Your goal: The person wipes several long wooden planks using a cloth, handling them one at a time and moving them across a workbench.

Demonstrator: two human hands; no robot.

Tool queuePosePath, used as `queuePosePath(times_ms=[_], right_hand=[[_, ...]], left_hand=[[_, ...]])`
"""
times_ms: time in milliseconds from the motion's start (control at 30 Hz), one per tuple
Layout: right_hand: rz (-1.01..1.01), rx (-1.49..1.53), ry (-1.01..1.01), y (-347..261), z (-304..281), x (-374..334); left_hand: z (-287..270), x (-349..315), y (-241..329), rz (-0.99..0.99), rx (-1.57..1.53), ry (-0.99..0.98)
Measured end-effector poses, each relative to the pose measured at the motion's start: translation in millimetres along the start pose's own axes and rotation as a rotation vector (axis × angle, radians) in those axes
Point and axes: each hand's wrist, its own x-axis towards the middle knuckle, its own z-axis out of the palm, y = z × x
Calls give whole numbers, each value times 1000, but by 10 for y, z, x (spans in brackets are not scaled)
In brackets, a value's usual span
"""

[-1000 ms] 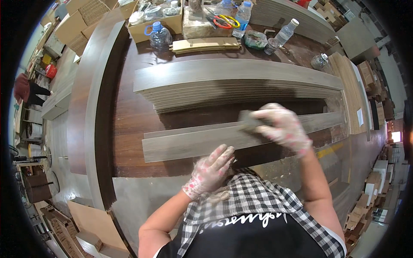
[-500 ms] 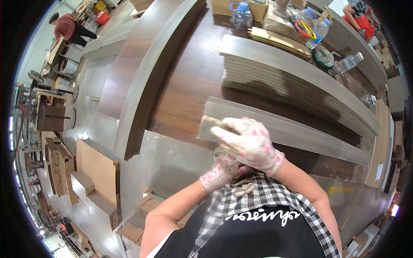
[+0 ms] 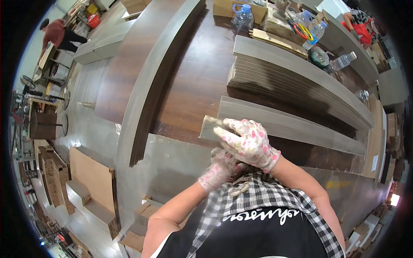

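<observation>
Moved since the frame a second ago: right hand (image 3: pixel 249 141), with grey block (image 3: pixel 209 129), from farther right along the front plank (image 3: pixel 301 131) to its left end, close against left hand (image 3: pixel 220 171). Pinching the block between thumb and fingers on the right, its edge poking out leftward by the plank's near corner; cannot tell whether touching the wood. Left grip tucked beneath the right hand at the checked garment (image 3: pixel 241 193), fingers partly hidden; cannot tell whether spread or pressed together. Likeliest trouble, as a judgement: a snag or chipped corner, from the block tipping over the plank's end; a slid plank, from sideways push with neither hand visibly bracing it. Just behind, a narrow strip of the rear plank (image 3: pixel 254 104), easily knocked askew by the same push. Farther back on the brown table (image 3: pixel 185 103), a stack of planks (image 3: pixel 288 71), pale strips (image 3: pixel 277 41), a blue-handled jug (image 3: pixel 242 21). Off left, another long stack (image 3: pixel 149 86); beyond, a co-worker in a dark red top (image 3: pixel 58 34)
</observation>
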Motion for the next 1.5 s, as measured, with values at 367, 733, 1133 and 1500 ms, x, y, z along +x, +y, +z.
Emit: queuePosePath(times_ms=[367, 733, 1133, 1500], right_hand=[[295, -160, 168, 39, -501, -945], [798, -479, 505, 189, -838, -2119], [1102, -545, 819, 611, -1389, -2927], [1043, -616, 691, 1139, -2067, -3847]], left_hand=[[-302, 266, 64, 321, -39, -203], [-167, 549, 188, 498, 30, -373], [328, 767, 308, 566, -6, -547], [1287, 1270, 1224, 543, -72, -522]])
